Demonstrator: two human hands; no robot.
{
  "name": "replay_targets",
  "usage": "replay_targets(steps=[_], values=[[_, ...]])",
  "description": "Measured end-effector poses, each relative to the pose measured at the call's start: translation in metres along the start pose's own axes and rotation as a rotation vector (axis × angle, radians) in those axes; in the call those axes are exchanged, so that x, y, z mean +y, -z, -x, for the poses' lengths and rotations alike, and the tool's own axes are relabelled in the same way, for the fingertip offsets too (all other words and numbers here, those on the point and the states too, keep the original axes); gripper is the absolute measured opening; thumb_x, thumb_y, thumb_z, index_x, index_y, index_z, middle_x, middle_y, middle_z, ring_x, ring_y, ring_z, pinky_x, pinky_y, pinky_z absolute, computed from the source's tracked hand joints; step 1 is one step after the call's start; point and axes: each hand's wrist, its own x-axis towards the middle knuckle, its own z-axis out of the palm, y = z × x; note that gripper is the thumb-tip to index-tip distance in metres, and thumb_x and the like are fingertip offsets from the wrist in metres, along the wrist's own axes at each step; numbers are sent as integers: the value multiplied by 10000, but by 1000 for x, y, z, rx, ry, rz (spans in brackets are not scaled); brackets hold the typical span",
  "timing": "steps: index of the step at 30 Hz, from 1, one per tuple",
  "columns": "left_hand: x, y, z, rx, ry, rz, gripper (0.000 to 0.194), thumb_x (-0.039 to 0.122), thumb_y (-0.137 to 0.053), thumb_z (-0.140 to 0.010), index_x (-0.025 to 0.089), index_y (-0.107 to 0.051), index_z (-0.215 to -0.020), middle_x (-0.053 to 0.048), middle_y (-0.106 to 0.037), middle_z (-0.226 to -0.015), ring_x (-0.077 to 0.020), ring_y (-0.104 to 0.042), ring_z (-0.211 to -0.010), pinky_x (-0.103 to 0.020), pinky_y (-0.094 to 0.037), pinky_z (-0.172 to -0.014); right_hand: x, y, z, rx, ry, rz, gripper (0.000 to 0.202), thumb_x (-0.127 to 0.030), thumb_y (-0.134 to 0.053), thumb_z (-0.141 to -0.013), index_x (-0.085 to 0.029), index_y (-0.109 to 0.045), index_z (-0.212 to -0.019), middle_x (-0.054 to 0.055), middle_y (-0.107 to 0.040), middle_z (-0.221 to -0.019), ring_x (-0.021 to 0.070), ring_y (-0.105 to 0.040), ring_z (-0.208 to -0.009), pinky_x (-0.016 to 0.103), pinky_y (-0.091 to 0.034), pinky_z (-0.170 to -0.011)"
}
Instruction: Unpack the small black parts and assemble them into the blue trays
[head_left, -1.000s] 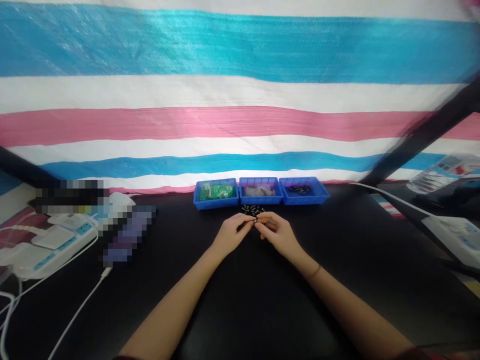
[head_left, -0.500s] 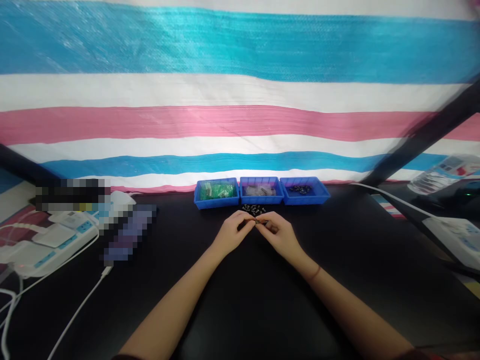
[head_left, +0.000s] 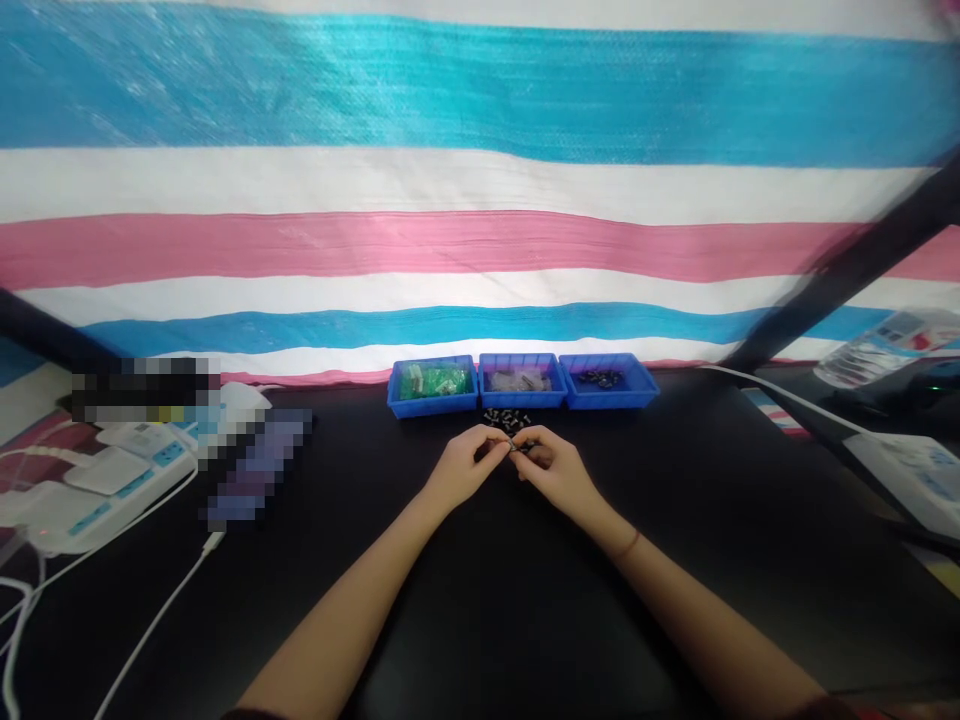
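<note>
My left hand point(head_left: 472, 464) and my right hand point(head_left: 551, 464) meet fingertip to fingertip above the black table point(head_left: 517, 600). Both are closed in a pinch around a tiny piece between them, too small and covered to name. Just beyond the fingers lies a loose pile of small dark and silvery parts point(head_left: 508, 417), shaped like little screws. Behind the pile three blue trays stand in a row. Green bagged pieces fill the left tray point(head_left: 435, 407), pale clear pieces lie in the middle tray point(head_left: 523, 399), and small black parts sit in the right tray point(head_left: 615, 401).
At left are a phone point(head_left: 259, 470) with a white charging cable point(head_left: 154, 625) and power strips point(head_left: 135, 490) with plugs. To the right stand another white power strip point(head_left: 911, 480) and a clear bottle point(head_left: 862, 350). A striped sheet point(head_left: 480, 240) hangs behind the table.
The fingers of my right hand have shifted slightly around the small piece. My left hand stays almost in place, and the trays have not moved.
</note>
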Motion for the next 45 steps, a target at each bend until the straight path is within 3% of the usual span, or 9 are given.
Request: replay_targets(steps=[7, 13, 20, 22, 26, 30, 35, 40, 45], values=[[-3, 0, 0, 50, -43, 8, 102, 255, -591, -888, 182, -663, -889, -32, -657, -886, -155, -615, -797, -257, -485, -706, 6, -1, 0, -2, -2, -49, 262, -324, -603, -866, -207, -627, -1099, 45, -671, -949, 127, -629, -588, 275, -521, -563], [-1, 0, 0, 71, -89, -30, 148, 241, -535, -921, 195, -671, -959, -44, -665, -944, -167, -628, -878, -284, -491, -805, 8, 1, -2, 44, 3, -34, 221, -334, -605, -862, -199, -657, -1029, 35, -666, -841, 138, -619, -584, 275, -510, -563], [-8, -1, 0, 203, 10, -337, 151, 210, -539, -891, 219, -675, -958, -43, -683, -968, -217, -597, -924, -370, -436, -874, 19, 46, -27, 606, -74, -227, 309, -397, -725, -734, -172, -628, -922, -10, -579, -720, 57, -427, -442, 191, -342, -373], [-11, -2, 0, 194, 51, -433, 169, 231, -563, -872, 223, -679, -996, -55, -671, -997, -234, -576, -930, -384, -428, -856, 22, 62, -32, 677, -118, -309, 376, -400, -753, -691, -164, -627, -956, 27, -636, -825, 31, -383, -404, 184, -281, -334], [-14, -4, 2, 118, 93, -554, 246, 295, -610, -850, 244, -667, -1084, -70, -644, -1061, -257, -549, -952, -388, -407, -823, 21, 77, -34, 609, -139, -396, 505, -362, -764, -661, -200, -603, -1111, 101, -643, -1118, 34, -460, -427, 171, -245, -319], [-15, -4, 2, 78, 95, -559, 174, 252, -587, -877, 254, -666, -1032, -49, -661, -1040, -243, -561, -944, -377, -394, -823, 20, 67, -32, 526, -120, -379, 400, -331, -721, -700, -187, -610, -1056, 51, -658, -929, 30, -431, -403, 169, -230, -331], [-17, -2, 1, 81, 91, -497, 108, 216, -578, -892, 229, -659, -962, -31, -684, -1012, -226, -597, -949, -385, -405, -852, 25, 42, -26, 356, -72, -218, 288, -336, -663, -774, -177, -623, -1011, 18, -645, -810, 52, -444, -431, 204, -338, -399], [-9, 0, -1, 113, 38, -210, 100, 247, -577, -898, 207, -652, -950, -29, -686, -967, -187, -629, -905, -323, -468, -839, 16, 20, -13, 133, 8, 66, 203, -337, -622, -830, -184, -672, -954, 49, -695, -861, 146, -599, -629, 264, -479, -570], [1, -1, 0, 58, 77, 1, 121, 309, -592, -886, 203, -650, -901, 7, -678, -844, -153, -630, -777, -262, -495, -734, 1, 7, -3, 22, 101, 206, 214, -363, -609, -859, -215, -695, -987, 37, -700, -831, 144, -567, -604, 268, -467, -557]])
